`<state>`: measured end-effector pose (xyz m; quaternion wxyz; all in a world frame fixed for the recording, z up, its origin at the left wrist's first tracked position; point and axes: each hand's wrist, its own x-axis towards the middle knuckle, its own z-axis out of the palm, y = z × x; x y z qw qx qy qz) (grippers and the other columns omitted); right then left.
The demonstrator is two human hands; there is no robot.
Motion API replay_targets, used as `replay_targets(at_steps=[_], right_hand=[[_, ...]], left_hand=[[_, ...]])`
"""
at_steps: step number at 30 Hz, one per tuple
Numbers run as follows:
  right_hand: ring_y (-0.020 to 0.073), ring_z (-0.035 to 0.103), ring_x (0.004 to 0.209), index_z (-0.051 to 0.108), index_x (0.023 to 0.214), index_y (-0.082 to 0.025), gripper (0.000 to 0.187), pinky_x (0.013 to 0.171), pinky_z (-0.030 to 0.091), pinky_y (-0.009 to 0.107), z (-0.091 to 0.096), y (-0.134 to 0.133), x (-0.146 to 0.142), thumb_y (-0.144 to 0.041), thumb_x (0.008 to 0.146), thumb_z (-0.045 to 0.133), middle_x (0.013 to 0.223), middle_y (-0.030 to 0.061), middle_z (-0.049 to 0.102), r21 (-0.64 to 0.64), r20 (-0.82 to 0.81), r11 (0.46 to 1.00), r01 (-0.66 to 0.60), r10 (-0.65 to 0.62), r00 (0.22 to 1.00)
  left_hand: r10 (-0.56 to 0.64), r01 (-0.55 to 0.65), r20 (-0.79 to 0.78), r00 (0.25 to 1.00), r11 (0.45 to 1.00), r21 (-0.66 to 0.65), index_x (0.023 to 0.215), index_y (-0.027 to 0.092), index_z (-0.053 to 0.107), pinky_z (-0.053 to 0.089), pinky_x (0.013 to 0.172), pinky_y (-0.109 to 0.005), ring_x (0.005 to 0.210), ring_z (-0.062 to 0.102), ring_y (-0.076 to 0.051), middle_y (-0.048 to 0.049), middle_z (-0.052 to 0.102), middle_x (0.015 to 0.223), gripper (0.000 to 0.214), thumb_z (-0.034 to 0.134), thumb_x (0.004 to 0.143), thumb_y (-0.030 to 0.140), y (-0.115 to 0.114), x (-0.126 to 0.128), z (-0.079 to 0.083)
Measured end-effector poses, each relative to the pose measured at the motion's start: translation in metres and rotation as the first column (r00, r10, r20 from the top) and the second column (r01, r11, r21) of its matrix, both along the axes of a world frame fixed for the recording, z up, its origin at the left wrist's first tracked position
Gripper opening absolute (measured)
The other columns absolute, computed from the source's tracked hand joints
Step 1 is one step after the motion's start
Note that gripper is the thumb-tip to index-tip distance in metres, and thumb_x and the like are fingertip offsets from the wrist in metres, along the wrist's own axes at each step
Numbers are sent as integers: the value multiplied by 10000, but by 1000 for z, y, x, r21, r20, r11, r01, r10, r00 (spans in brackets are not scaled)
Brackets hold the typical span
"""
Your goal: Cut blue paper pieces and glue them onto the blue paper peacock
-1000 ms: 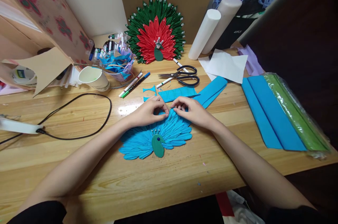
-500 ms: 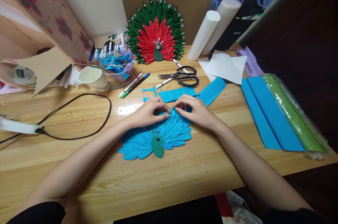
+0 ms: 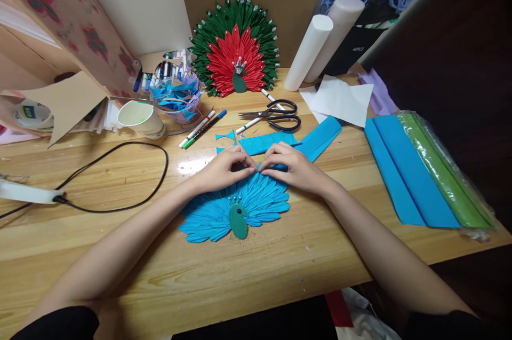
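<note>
A fan-shaped blue paper peacock (image 3: 268, 204) lies flat on the wooden table, its green head and body (image 3: 239, 221) at the lower middle. Above its top edge, my left hand (image 3: 229, 170) is pinched, and my right hand (image 3: 295, 169) is pinched opposite it. Their fingertips nearly meet over a small blue paper feather, mostly hidden by the fingers. Just beyond my hands lies a blue paper strip (image 3: 260, 143) with drawn lines, beside a folded blue strip (image 3: 323, 137) and a cut-out scrap (image 3: 225, 140).
Black-handled scissors (image 3: 276, 114) and markers (image 3: 205, 129) lie behind my hands. A paper cup (image 3: 142, 118), a tub of blue scraps (image 3: 178, 100) and a black cable (image 3: 160, 185) are at left. A green-and-red peacock (image 3: 236, 52) stands behind; blue paper sheets (image 3: 412, 169) lie right.
My right hand has shifted slightly left, so its fingertips come close to those of my left hand. The small blue feather between them is now more covered.
</note>
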<state>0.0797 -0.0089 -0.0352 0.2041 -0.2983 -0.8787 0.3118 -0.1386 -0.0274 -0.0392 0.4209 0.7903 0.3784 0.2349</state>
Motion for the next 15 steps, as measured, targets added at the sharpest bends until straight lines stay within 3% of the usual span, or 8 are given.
replay_targets(at_steps=[6,15], right_hand=[[194,481,894,684,862,-233,100,800,389,343,9,20,-5,-247,834,589,862,45,563,26,87,986,-164,162,983],[189,473,871,653,803,-213,80,776,391,334,10,35,-12,-187,827,581,865,35,590,1,131,933,-360,356,925]], left_hand=[[48,-43,38,998,992,-122,868,160,614,432,731,-297,789,551,-143,-43,607,841,203,483,864,316,1,-1,0],[68,-66,10,998,992,-108,834,144,612,408,675,-275,727,521,-130,-26,581,783,211,489,863,312,2,-1,5]])
